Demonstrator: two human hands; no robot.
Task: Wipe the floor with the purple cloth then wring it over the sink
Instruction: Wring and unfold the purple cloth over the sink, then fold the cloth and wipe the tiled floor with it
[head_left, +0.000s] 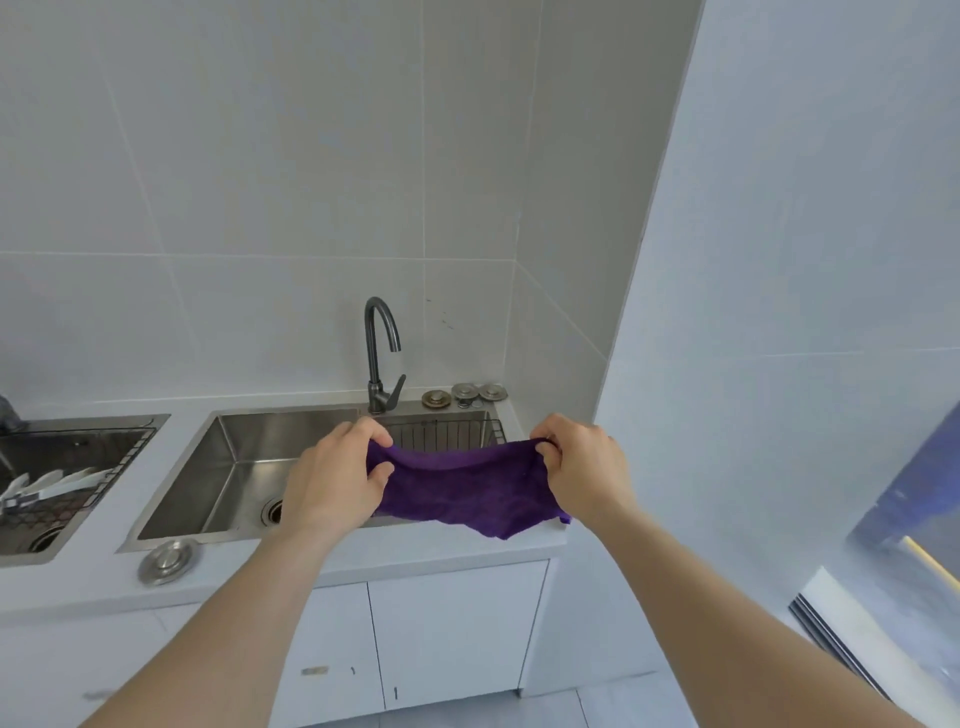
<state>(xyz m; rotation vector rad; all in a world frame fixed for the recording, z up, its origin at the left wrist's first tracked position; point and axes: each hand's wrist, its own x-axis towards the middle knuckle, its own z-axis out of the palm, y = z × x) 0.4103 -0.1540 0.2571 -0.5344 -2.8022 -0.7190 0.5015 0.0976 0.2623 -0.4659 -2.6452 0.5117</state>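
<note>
The purple cloth (467, 488) hangs spread between both hands above the right part of the steel sink (228, 467). My left hand (337, 478) pinches its left top corner. Its right top corner is gripped by my right hand (582, 467). The cloth's lower edge droops over the sink's front rim and the white counter. A dark curved faucet (382, 353) stands behind the sink, just beyond the cloth.
A wire basket (447, 434) sits in the sink's right end. Three round drain stoppers (465, 395) lie beside the faucet, another (169, 561) on the front counter. A second sink (67, 483) with a rack of dishes is at left. White cabinets below; a wall rises at right.
</note>
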